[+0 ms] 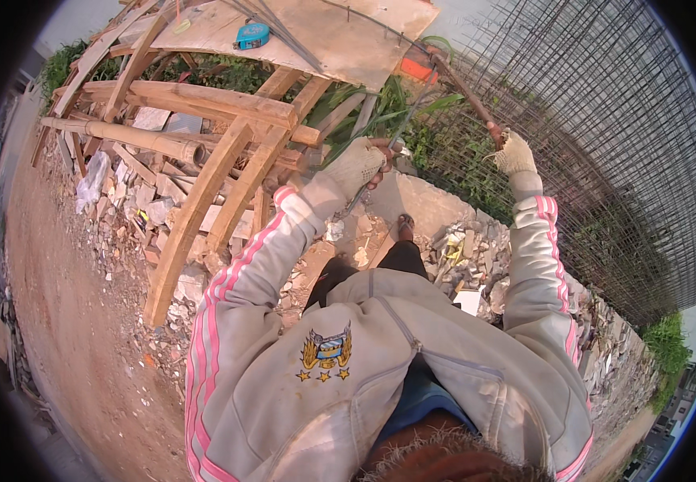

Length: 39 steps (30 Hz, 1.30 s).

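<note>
My left hand [357, 167], in a pale knit work glove, is closed around a thin steel rod [412, 108] that slants up toward the board's right corner. My right hand [513, 153], gloved too, grips the lower end of a rusty metal bar [470, 96]. The bar's upper end meets a dark rod at the edge of a plywood board [364, 52]. Short pins stand up from the board. A teal tape measure [251, 35] lies on it, beside several loose steel rods [287, 36].
Wooden beams [199, 217] and a bamboo pole [127, 138] stand at the left over broken bricks. A tall steel mesh [605, 120] rises at the right. Rubble [468, 249] surrounds my feet. Something orange [418, 71] sits under the board's right corner.
</note>
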Available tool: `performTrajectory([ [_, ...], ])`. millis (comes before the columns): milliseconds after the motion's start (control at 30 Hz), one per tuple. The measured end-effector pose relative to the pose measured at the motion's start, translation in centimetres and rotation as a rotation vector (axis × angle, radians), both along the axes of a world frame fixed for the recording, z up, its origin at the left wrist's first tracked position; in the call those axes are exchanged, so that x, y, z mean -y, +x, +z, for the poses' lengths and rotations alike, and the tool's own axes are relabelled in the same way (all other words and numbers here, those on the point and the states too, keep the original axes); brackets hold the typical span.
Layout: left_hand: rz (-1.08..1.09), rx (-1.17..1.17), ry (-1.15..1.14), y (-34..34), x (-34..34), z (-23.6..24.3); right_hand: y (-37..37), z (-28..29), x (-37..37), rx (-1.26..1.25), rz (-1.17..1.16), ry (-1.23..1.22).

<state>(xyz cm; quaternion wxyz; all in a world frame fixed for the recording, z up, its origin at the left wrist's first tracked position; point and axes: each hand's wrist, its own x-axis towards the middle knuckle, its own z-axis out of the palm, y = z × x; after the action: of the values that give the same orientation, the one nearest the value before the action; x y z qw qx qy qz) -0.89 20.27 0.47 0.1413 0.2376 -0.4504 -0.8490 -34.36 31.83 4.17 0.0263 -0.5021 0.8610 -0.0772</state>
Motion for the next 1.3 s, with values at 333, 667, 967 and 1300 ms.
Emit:
performTrajectory([
  [333, 0.062, 0.365, -0.858, 1.4, -1.5, 0.2, 2.0, 0.4, 0.5, 0.024, -0.235, 0.053],
  [667, 0.090, 0.196, -1.520, 3.5, 3.6, -0.9, 5.7, 1.5, 1.0, 0.069, -0.328, 0.043],
  [967, -0.124, 0.301, -1.388, 7.3, 10.5, 3.6, 11.5, 1.1, 2.4, 0.099, -0.527, -0.002],
  [1300, -0.281, 0.306, -1.314, 8.8, 13.8, 3.9, 15.2, 0.2, 3.0, 0.129, -0.546, -0.141],
])
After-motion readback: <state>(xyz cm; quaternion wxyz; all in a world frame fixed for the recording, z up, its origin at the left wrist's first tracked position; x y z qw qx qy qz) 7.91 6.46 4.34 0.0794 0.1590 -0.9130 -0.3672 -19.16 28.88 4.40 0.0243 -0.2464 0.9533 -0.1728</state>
